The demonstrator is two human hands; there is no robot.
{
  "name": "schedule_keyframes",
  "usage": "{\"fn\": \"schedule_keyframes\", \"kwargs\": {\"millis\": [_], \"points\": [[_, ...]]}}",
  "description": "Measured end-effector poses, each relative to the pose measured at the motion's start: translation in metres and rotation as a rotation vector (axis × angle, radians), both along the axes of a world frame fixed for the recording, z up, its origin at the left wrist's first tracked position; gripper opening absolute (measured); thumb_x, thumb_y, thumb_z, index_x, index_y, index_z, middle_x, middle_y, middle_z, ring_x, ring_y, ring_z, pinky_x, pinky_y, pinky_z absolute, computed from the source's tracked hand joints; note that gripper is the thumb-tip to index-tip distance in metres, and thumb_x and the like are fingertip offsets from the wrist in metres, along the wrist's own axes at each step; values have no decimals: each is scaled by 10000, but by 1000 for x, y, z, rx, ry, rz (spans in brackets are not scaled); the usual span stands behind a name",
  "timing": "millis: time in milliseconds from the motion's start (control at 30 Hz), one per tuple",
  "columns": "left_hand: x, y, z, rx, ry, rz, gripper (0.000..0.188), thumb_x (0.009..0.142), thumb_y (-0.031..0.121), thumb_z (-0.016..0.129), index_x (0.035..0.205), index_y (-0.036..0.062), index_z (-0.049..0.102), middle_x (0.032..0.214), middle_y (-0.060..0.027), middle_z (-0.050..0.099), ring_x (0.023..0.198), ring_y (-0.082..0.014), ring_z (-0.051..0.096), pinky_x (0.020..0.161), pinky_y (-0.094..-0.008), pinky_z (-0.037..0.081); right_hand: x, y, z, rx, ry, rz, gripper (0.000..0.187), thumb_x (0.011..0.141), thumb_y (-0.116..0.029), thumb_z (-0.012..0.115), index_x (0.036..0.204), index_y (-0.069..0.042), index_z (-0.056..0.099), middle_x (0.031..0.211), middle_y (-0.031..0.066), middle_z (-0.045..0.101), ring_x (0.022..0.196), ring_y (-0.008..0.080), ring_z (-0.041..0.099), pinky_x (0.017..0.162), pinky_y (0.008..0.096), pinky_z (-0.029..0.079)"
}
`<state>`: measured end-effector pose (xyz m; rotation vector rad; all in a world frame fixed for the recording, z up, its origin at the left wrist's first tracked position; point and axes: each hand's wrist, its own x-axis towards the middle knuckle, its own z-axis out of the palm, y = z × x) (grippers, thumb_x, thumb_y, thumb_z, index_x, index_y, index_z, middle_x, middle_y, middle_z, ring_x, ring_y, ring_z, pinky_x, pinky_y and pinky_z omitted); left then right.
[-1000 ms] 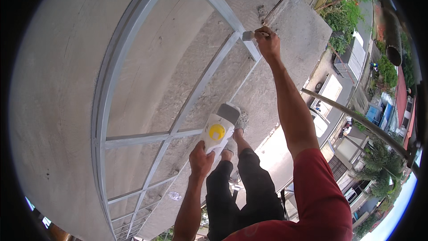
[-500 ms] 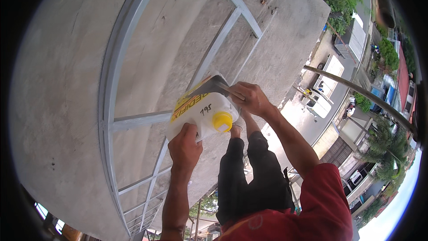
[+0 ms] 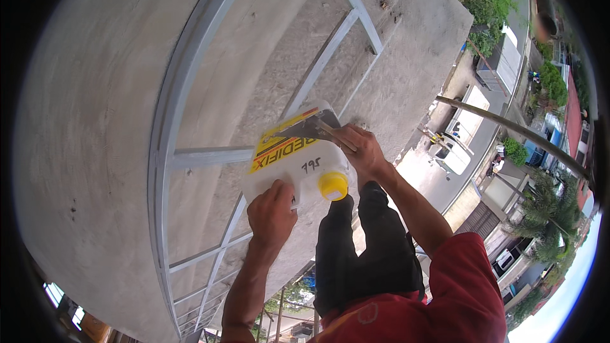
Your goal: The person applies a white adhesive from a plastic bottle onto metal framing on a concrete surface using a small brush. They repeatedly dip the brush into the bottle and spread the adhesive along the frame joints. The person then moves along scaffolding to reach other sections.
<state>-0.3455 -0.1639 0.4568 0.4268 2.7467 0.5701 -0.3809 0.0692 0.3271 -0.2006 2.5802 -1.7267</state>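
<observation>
My left hand [image 3: 273, 213] is closed on the near left side of a white plastic jug [image 3: 300, 166], where a handle seems to be, mostly hidden by the fingers. The jug has a yellow label and a yellow screw cap [image 3: 333, 186] toward me. In my right hand [image 3: 361, 149] is a putty knife [image 3: 310, 126], gripped by its handle. Its broad dark blade lies over the far edge of the jug, covering part of the label; whether it touches or reaches inside, I cannot tell.
A grey metal frame [image 3: 213, 156] with crossbars runs along the left, beside a plastered concrete wall [image 3: 95, 127]. Concrete [image 3: 413, 63] extends ahead. A pole [image 3: 515, 128] slants across the right. Far below are a street, a white truck [image 3: 467, 114] and trees.
The jug and both hands sit slightly further right in the picture, as does the frame. The knife's blade shows broader over the label, and its handle has tilted. Both grips stay the same.
</observation>
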Motion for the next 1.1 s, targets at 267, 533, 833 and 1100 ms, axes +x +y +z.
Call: {"fn": "schedule_keyframes", "kwargs": {"millis": [267,533,833,1100], "points": [[-12,9,14,28,53,-19,294,614,-12,699,821,100,523,785,-54,550,677,-254,611,565,-379,482,-21,-1,8,-37,-134,64,207,817,-52,689,1022,-52,662,865,141,669,765,328,674,668,382,528],[-62,52,13,-34,-20,143,258,666,-3,698,841,87,531,842,-71,592,754,-292,643,624,-414,515,-56,41,14,77,-151,-75,208,807,-144,715,980,-35,674,826,159,679,731,290,680,619,365,521],[-119,87,3,18,21,464,331,644,9,767,892,65,555,873,-130,638,837,-398,638,693,-483,514,-137,104,39,-199,-475,-268,209,862,-187,656,956,-3,688,724,42,649,621,87,555,543,243,441],[-144,89,10,54,24,712,278,689,-25,688,942,10,579,877,-196,651,837,-395,650,742,-409,511,-203,135,55,-321,-292,-371,167,872,-137,654,964,-3,690,725,30,636,636,76,539,552,248,430]]}}
